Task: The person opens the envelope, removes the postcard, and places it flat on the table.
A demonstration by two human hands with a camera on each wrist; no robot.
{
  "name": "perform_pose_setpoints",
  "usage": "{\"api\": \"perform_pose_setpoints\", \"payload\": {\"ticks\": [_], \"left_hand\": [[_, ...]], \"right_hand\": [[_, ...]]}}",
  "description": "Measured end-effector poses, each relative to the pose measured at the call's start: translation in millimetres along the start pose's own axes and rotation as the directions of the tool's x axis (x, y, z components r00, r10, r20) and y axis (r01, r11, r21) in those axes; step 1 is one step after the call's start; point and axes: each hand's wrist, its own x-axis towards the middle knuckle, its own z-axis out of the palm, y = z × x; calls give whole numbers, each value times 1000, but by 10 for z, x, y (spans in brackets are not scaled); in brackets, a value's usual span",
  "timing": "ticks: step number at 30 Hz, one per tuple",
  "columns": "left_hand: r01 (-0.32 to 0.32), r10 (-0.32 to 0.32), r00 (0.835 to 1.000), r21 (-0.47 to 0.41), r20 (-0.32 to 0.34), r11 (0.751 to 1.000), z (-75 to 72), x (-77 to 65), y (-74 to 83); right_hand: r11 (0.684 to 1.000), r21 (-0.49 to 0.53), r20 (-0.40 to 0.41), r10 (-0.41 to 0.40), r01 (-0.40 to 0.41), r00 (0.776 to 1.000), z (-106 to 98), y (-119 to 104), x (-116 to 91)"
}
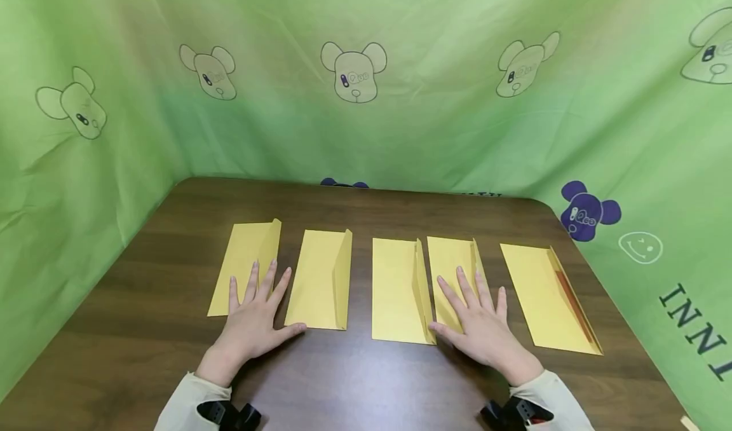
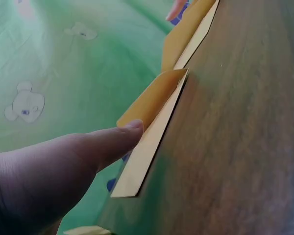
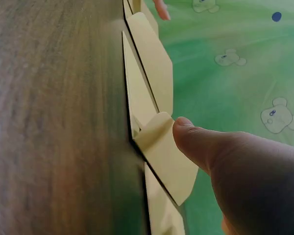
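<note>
Several yellow envelopes lie in a row, each with its flap raised along the right side. My left hand (image 1: 254,320) is spread over the lower right of the leftmost envelope (image 1: 246,253), its thumb at the bottom edge of the second envelope (image 1: 313,278). The left wrist view shows that thumb (image 2: 115,141) beside a raised flap (image 2: 154,100). My right hand (image 1: 483,332), fingers spread, overlaps the fourth envelope (image 1: 448,256). Its thumb (image 3: 201,144) is at the flap of the third envelope (image 1: 394,291). Both hands hold nothing.
The rightmost envelope (image 1: 532,297) lies apart from the hands, a reddish-brown strip showing along its flap. Under everything is a dark wooden table (image 1: 354,380). A green curtain (image 1: 423,138) with bear-head drawings surrounds the back and sides. Both wrists wear black devices (image 1: 229,413).
</note>
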Motion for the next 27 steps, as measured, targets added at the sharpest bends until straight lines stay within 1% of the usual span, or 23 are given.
{"api": "perform_pose_setpoints", "payload": {"ticks": [3,7,11,14,16,20,24,27], "left_hand": [[-15,15,1000,15,-13,1000,-19,31,50],[-73,74,997,63,-26,995,-58,113,155],[-135,136,991,84,-13,987,-105,221,304],[-177,179,984,86,-9,980,-129,330,436],[-206,207,978,100,-2,973,-126,412,526],[-258,258,966,125,16,958,-75,569,706],[-301,301,953,98,12,949,-25,687,898],[-333,334,943,65,-7,941,-1,762,1043]], "right_hand": [[1000,-5,3,2,-1,1000,-62,42,4],[999,-12,8,34,-34,999,-190,127,1],[998,-9,16,65,-65,998,-290,222,-36],[997,-5,9,82,-82,997,-344,298,-63],[996,-10,-8,85,-85,996,-368,355,-80],[996,-29,-55,82,-84,995,-392,480,-117],[995,-50,-114,76,-83,991,-417,610,-153],[994,-61,-154,78,-88,985,-447,717,-179]]}}
